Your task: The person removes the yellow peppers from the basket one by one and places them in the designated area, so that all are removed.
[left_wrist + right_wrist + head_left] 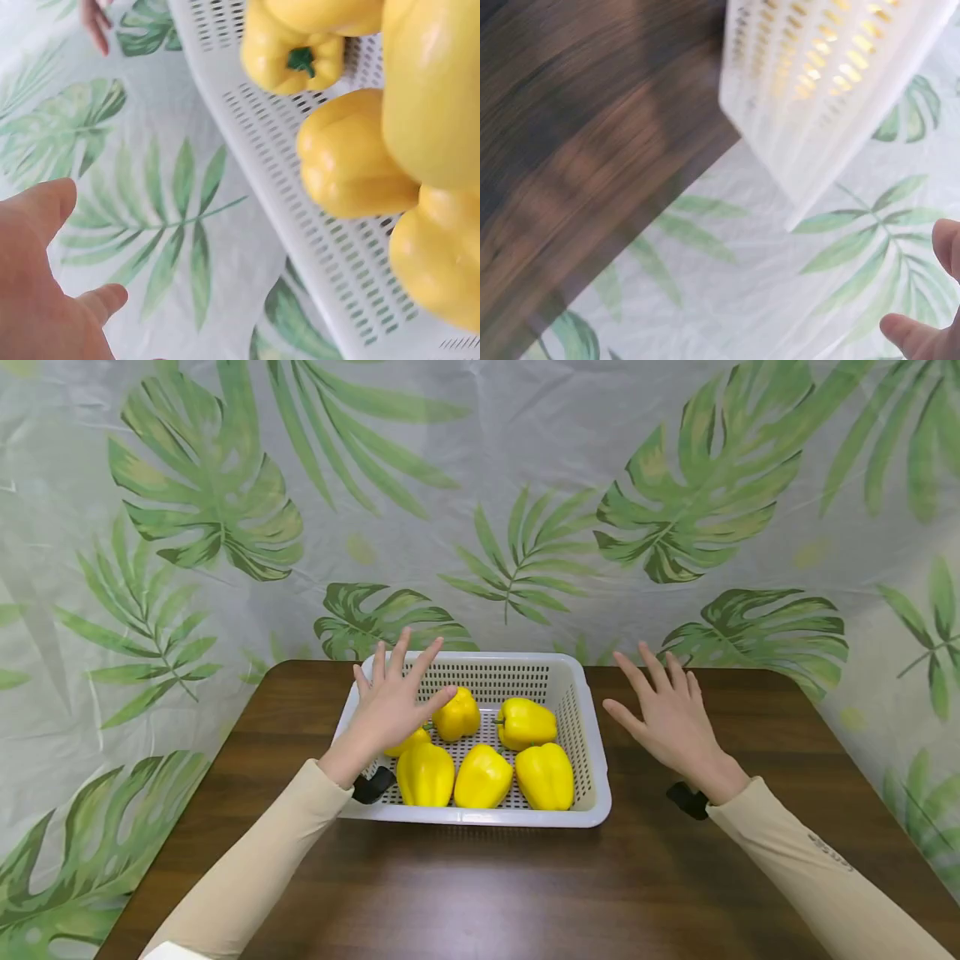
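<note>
Several yellow bell peppers point(483, 777) lie in a white perforated plastic basket point(480, 816) on the table. One bell pepper point(527, 724) at the back right points its green stem to the left. My left hand point(390, 710), fingers spread, is over the basket's left side and partly covers a pepper there; it holds nothing. To the right of the basket my right hand point(670, 727) hovers with fingers extended and apart, also holding nothing. The left wrist view has the peppers close up, one bell pepper point(292, 56) with its stem toward the camera.
The dark brown wooden table point(465, 893) extends in front of the basket and to both sides. Behind it hangs a pale cloth point(525, 452) printed with green leaves. A black strap point(372, 785) sits at the left wrist and another strap point(687, 800) at the right.
</note>
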